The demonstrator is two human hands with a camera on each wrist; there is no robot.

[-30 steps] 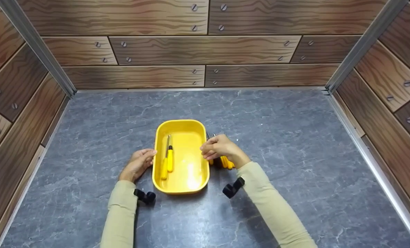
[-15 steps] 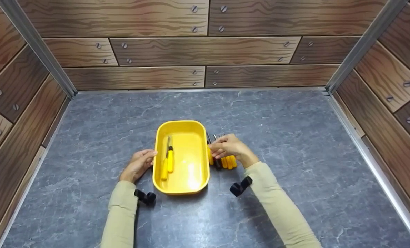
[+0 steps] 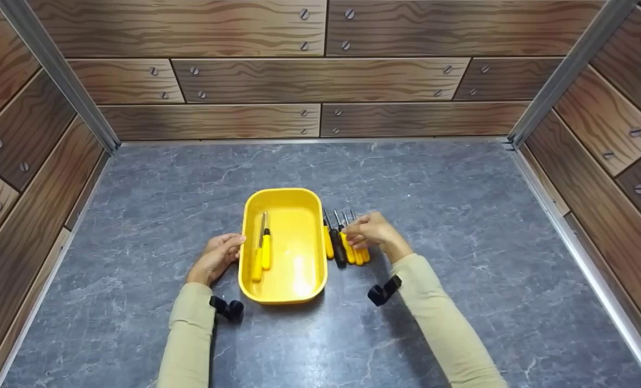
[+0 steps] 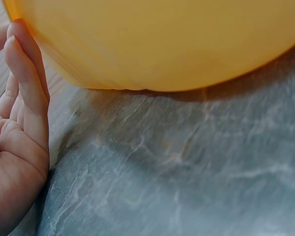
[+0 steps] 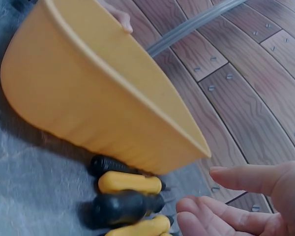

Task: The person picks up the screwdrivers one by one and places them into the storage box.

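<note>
A yellow plastic tray (image 3: 304, 280) stands on the table, with two yellow-handled screwdrivers (image 3: 266, 250) lying along its left side. My left hand (image 3: 218, 256) pinches the tray's left rim, thumb at the edge; the left wrist view shows the fingertips (image 4: 19, 37) against the wall. Right of the tray, several screwdrivers lie side by side, among them a black-handled screwdriver (image 3: 337, 248) and a yellow-handled screwdriver (image 3: 328, 242). My right hand (image 3: 371, 231) is over the rightmost ones, partly hiding them. In the right wrist view its thumb and fingers are apart, holding nothing.
The grey marbled table (image 3: 449, 215) is bounded by wood-patterned panels (image 3: 320, 78) at the back and sides, with metal corner posts (image 3: 568, 75). A black wrist mount (image 3: 385, 291) sits at each sleeve.
My right hand has moved right, from the tray's right rim to over the rightmost screwdrivers, uncovering the handles beside the tray. My left hand and the tray have stayed in place.
</note>
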